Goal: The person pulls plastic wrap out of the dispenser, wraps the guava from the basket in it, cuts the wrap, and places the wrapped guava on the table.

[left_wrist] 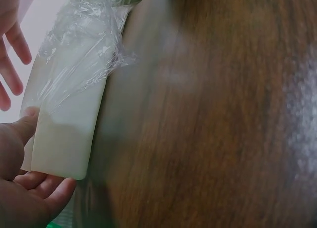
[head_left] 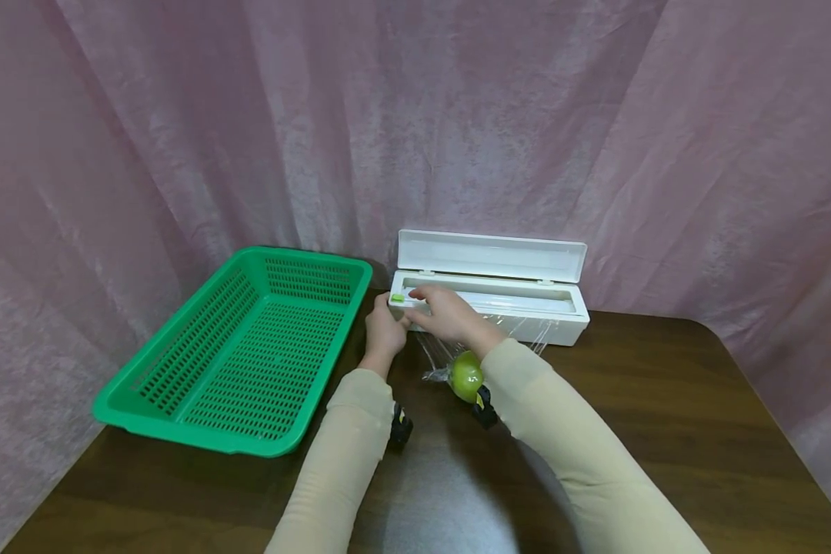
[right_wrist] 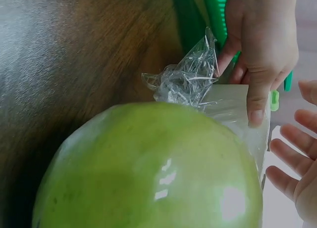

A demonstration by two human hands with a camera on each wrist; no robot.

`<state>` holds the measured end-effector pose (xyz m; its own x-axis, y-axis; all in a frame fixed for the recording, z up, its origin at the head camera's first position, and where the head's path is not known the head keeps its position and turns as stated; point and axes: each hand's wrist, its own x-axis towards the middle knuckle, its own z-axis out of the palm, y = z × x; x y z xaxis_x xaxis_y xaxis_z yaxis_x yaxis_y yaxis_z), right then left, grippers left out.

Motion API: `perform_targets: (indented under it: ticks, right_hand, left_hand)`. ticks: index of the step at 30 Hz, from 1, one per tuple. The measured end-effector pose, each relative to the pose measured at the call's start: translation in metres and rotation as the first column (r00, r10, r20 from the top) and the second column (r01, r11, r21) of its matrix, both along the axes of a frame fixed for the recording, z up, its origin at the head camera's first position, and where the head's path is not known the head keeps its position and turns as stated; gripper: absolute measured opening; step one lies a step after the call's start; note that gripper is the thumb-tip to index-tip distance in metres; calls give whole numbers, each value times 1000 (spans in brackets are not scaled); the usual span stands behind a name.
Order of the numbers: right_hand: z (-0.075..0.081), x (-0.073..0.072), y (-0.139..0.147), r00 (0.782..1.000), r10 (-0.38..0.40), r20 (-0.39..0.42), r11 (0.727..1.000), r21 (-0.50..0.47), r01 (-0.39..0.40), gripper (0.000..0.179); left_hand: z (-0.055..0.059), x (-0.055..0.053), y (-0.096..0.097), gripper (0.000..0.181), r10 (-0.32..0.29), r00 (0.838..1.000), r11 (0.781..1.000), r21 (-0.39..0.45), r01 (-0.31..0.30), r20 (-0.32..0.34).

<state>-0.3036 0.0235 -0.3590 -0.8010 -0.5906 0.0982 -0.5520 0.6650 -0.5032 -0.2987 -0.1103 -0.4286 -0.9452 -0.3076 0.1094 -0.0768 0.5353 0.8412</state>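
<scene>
A white cling film dispenser (head_left: 561, 332) stands at the back of the table with its lid (head_left: 492, 255) raised. My left hand (head_left: 383, 332) grips its left end, the thumb on the front face and the fingers around the end, as the left wrist view shows. Over the dispenser's left part, close to the green cutter slider (head_left: 398, 298), hovers my right hand (head_left: 450, 314) with its fingers spread and nothing in them. Clear cling film (right_wrist: 185, 79) runs from the dispenser's front to a round green fruit (head_left: 466, 375), bunched at the fruit's left side. My right forearm partly hides the fruit.
To the left lies a large green plastic basket (head_left: 318, 377) with slotted walls. Pink curtains (head_left: 457, 115) hang behind and beside the brown wooden table (head_left: 665, 400). A dark wrist camera (head_left: 400, 425) sits at my left cuff.
</scene>
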Motion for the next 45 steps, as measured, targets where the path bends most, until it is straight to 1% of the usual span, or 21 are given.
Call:
perform_targets:
  ticks: [3, 7, 11, 14, 19, 25, 31, 34, 39, 43, 45]
  right_hand:
    - [-2, -3, -4, 1000, -7, -14, 1000, 19, 7, 44]
    - [-4, -5, -8, 999, -29, -26, 999, 41, 30, 43]
    - [-6, -8, -13, 997, -50, -60, 997, 59, 54, 43]
    - [-8, -10, -17, 995, -67, -80, 996, 49, 71, 42]
    - [-14, -14, -22, 993, -99, -63, 995, 10, 100, 40]
    - [-19, -17, -28, 992, -119, -48, 993, 18, 120, 37]
    - [-19, -17, -32, 989, -121, -83, 993, 1, 122, 27]
    - [-20, -17, -34, 985, -141, -100, 990, -3, 141, 23]
    - [-22, -19, -35, 979, -181, -90, 983, -1, 182, 22]
    - [-24, -21, -35, 977, -196, -83, 980, -2, 197, 22]
    - [-24, -22, -34, 976, -198, -86, 980, -4, 199, 21]
  left_hand:
    - [0, 0, 1, 55, -3, 1000, 1000, -19, 3, -2]
    - [0, 0, 1, 52, -2, 1000, 999, -50, 0, -28]
    - [0, 1, 1, 49, 9, 999, 998, -61, -11, -44]
    - [0, 2, 1, 47, 14, 999, 998, -65, -17, -50]
    - [-3, 2, 1, 46, 22, 998, 997, -75, -27, -67]
    - [-5, 1, 1, 46, 24, 996, 995, -96, -32, -90]
    - [-6, 1, 1, 46, 18, 993, 994, -102, -30, -113]
    - [-6, 1, 0, 46, 20, 994, 995, -98, -30, -105]
    - [-5, 1, 0, 52, 12, 996, 995, -95, -20, -89]
    - [-3, 2, -2, 63, -16, 996, 994, -104, 7, -83]
    - [-2, 2, -2, 65, -28, 996, 993, -117, 18, -86]
